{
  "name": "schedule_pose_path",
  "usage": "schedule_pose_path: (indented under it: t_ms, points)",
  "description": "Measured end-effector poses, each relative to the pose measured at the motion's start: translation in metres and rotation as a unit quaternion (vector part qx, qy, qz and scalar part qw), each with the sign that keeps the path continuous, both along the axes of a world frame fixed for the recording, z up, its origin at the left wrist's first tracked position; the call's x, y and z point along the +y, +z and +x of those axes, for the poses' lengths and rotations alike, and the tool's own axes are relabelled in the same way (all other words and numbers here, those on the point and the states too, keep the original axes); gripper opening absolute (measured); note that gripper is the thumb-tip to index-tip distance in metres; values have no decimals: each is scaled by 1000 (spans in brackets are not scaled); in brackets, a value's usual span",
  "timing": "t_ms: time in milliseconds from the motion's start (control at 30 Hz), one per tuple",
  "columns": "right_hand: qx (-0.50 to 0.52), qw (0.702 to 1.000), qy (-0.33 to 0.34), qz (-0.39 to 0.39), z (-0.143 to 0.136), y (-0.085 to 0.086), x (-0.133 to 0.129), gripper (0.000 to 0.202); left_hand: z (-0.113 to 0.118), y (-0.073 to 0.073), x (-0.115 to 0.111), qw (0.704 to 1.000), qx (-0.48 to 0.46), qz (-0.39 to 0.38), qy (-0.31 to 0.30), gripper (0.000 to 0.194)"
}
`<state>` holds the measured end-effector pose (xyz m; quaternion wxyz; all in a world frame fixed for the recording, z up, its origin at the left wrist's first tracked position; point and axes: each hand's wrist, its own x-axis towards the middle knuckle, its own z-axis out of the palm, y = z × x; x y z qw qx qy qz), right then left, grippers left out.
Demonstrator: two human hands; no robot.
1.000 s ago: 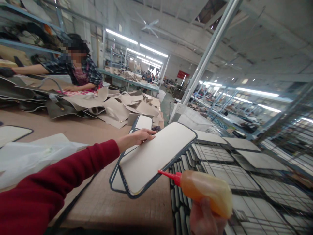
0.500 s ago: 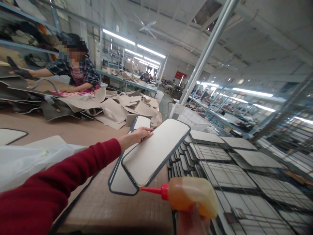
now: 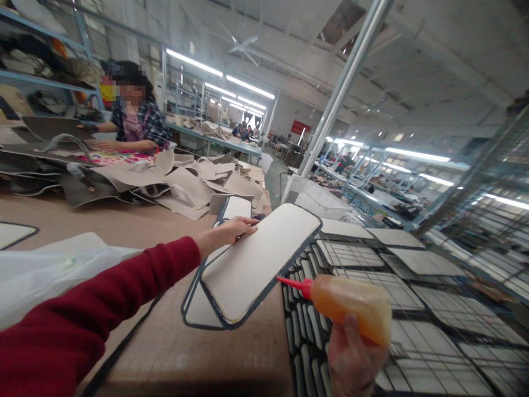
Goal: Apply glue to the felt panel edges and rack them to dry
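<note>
My left hand (image 3: 237,229) grips the upper left edge of a pale panel with rounded corners and a dark border (image 3: 264,259), holding it tilted above the table. Beneath it lies a similar dark-edged panel (image 3: 202,311), partly covered. In my right hand (image 3: 357,353) is a squeeze bottle of amber liquid (image 3: 351,306), fingers wrapped round its underside. Its red nozzle (image 3: 293,283) points left, and the tip is at the right-hand edge of the held panel. Whether the tip touches the edge I cannot tell.
Wire racks (image 3: 413,292) bearing several pale panels stand to the right. Beige cut pieces (image 3: 194,187) are heaped at the table's far side, where a co-worker (image 3: 136,121) handles material. A plastic sheet (image 3: 61,270) lies on the left. A metal post (image 3: 343,94) rises beyond the table.
My right hand has carried the bottle up and to the right, so its nozzle tip shifted from the panel's bottom corner along to its right edge. The co-worker's arm has drawn in.
</note>
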<state>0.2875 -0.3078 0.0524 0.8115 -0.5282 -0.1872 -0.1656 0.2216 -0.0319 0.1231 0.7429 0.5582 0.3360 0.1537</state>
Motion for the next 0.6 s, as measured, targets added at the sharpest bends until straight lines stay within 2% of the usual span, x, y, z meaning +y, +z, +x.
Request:
schedule_pose_path:
  t_ms: [67, 167, 267, 333, 433, 500, 600]
  points:
    - [24, 999, 21, -2, -15, -11, 0, 48, 0, -2, 2, 1000, 2, -1, 6, 47]
    - [100, 990, 94, 11, -36, -27, 1, 50, 1, -4, 4, 1000, -3, 4, 15, 47]
    - [155, 979, 112, 64, -38, -34, -7, 43, -1, -6, 6, 1000, -11, 15, 17, 49]
    - [150, 980, 83, 101, -27, -30, -17, 38, -6, -7, 5, 999, -16, 25, 16, 53]
    - [147, 975, 55, 158, -11, -16, -31, 34, -14, -11, 2, 999, -25, 39, 13, 56]
    - [157, 967, 32, 198, -6, -4, -36, 31, -20, -15, -2, 998, -30, 44, 12, 56]
    - [139, 967, 5, 215, -5, 11, -41, 27, -26, -20, -10, 998, -28, 54, 5, 52]
